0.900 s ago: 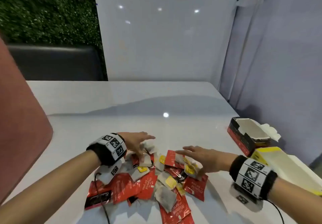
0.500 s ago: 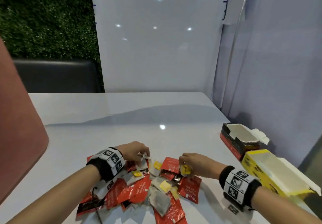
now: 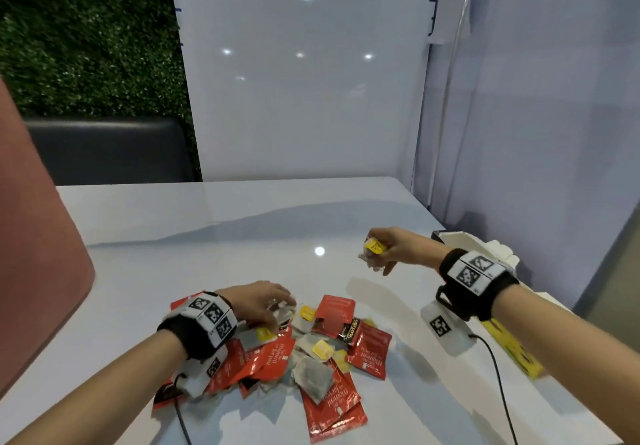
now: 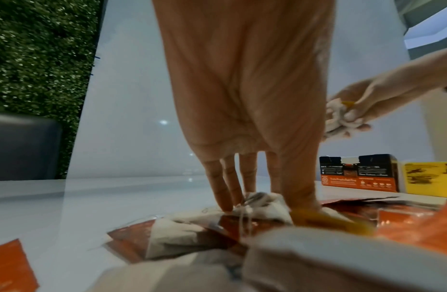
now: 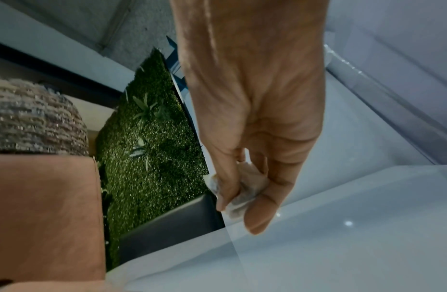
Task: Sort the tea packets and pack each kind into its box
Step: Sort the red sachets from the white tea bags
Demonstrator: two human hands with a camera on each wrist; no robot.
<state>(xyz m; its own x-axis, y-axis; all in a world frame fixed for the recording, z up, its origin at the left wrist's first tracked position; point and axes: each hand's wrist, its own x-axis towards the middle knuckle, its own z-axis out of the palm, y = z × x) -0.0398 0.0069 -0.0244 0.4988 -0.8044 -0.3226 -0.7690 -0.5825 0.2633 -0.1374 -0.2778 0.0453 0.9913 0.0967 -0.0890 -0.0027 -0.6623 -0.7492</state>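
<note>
Fingers of the right hand clutch a bunch of white tea bags with a yellow tag, raised clear of the worktop. Below and to the left of them, the left hand reaches down into the pile of tea packets, its fingertips pinching a white tea bag against the heap of red sachets. Behind the raised right hand sit the dark box and, beside it, the yellow box, both on the worktop.
</note>
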